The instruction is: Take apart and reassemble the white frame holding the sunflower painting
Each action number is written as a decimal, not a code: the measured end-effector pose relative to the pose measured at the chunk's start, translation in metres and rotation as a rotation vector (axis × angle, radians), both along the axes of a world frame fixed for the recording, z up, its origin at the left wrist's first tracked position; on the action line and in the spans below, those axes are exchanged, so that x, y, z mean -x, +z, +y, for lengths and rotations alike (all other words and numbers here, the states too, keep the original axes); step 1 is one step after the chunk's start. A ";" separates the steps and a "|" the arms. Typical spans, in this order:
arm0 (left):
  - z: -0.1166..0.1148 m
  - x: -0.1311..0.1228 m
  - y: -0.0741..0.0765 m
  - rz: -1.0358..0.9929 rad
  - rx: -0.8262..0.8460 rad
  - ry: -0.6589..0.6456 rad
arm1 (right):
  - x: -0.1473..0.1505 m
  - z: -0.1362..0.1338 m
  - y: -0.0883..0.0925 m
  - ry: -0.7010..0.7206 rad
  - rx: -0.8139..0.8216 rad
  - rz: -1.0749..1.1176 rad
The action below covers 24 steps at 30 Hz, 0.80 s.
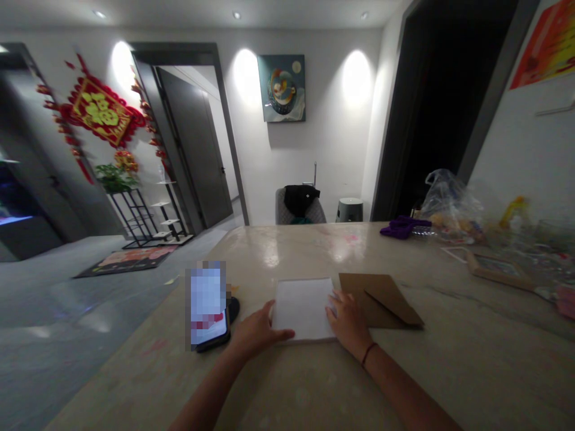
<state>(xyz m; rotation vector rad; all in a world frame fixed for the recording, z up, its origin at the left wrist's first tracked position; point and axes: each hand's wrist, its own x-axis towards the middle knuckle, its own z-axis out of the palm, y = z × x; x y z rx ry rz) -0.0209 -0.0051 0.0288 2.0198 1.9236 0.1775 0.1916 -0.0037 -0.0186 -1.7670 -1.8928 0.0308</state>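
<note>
A flat white square of paper (304, 308), possibly a stack of sheets, lies on the table in front of me. My left hand (258, 329) has its thumb along the near edge and its fingers along the left edge, holding the near-left corner between them. On the opposite side, my right hand (348, 320) grips the right edge with bent fingers; a thin dark red cord circles that wrist. A brown kraft envelope (381, 299) with a diagonal flap lies just right of the paper, partly behind my right hand. Left of my left hand, a phone (209, 308) leans with its screen blurred out.
The pale stone table (305, 383) carries a wooden frame (498, 269), a clear plastic bag (449, 206) and a purple cloth (404, 226) at the right. A grey chair (281, 206) with dark clothing stands beyond the far edge, near a stool (350, 209).
</note>
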 end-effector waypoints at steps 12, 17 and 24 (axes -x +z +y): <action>-0.001 0.001 0.001 -0.014 0.017 -0.005 | -0.085 0.010 -0.001 -0.404 0.094 -0.201; -0.004 0.003 0.006 -0.033 0.054 -0.066 | -0.104 0.011 -0.002 -0.383 0.142 -0.202; -0.007 0.002 0.011 0.011 0.066 -0.095 | -0.089 0.006 0.019 -0.407 -0.040 -0.074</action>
